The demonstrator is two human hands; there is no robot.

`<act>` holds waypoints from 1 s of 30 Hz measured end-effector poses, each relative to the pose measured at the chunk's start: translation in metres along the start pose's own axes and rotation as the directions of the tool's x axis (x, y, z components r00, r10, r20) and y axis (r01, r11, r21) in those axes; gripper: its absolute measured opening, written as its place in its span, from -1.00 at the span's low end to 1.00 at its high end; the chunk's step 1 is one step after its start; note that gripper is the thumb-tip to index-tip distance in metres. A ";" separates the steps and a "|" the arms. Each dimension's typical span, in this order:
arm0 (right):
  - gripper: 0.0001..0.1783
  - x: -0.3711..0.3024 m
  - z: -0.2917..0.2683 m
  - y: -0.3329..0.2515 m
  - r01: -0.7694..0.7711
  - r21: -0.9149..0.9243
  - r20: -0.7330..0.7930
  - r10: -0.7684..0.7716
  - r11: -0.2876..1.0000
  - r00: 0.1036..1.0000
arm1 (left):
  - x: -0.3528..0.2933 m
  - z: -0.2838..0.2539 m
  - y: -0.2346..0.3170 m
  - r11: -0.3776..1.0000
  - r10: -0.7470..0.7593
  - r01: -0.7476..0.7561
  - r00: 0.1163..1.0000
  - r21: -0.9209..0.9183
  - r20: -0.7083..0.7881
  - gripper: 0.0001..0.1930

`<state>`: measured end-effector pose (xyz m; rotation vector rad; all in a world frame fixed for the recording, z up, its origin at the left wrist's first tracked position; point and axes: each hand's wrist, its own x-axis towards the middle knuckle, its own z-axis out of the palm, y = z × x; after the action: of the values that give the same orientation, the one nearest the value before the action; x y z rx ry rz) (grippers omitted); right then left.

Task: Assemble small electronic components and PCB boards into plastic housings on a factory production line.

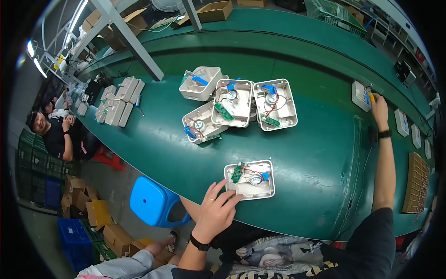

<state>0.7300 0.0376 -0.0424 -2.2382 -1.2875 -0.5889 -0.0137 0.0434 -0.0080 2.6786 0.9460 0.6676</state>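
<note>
A pale plastic casing [249,189] lies open side up near the bench's front edge, with a green circuit board [237,172], a round metal part, red wires and a blue part [265,176] in it. My left hand [217,210] rests its spread fingers against this casing's near left corner. Far to the right, my right arm is stretched out. The fingers of my right hand [380,111] are bent together at a small yellow piece [371,97] beside another pale casing [359,96]. What exactly they grip is too small to tell.
Several wired casings [234,109] are grouped mid-bench, some stacked. More casings [121,102] lie at the left, and a row [402,122] continues at the right beyond a brown gridded tray [415,183]. A grey post [132,44] rises behind. A blue stool [151,200] stands at front left.
</note>
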 end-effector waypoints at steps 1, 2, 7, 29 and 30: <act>-0.72 -0.014 -0.017 -0.051 0.046 0.165 0.066 -0.058 0.985 0.996 | 0.001 0.003 0.000 0.997 -0.023 0.020 0.999 -0.079 -0.034 -0.67; -0.75 -0.032 -0.036 -0.106 0.073 0.334 0.124 -0.120 0.940 0.985 | 0.003 0.005 0.001 0.988 -0.049 0.039 0.997 -0.151 -0.062 -0.69; -0.59 -0.132 -0.113 -0.304 0.148 0.874 0.285 -0.736 0.463 0.614 | 0.037 0.017 0.013 0.965 -0.262 0.260 0.954 -0.028 -0.148 -0.73; -0.57 -0.199 -0.029 -0.347 0.460 0.764 0.001 -0.713 0.453 0.702 | 0.070 0.040 -0.036 0.784 -0.348 0.401 0.916 -0.474 0.201 -0.69; -0.59 -0.199 -0.031 -0.352 0.477 0.784 -0.072 -0.704 0.398 0.706 | 0.079 0.040 -0.026 0.773 -0.361 0.422 0.906 -0.473 0.220 -0.72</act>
<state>0.3250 0.0397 -0.0646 -1.1013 -2.0368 0.1082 0.0466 0.1117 -0.0248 1.9466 1.0721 0.5598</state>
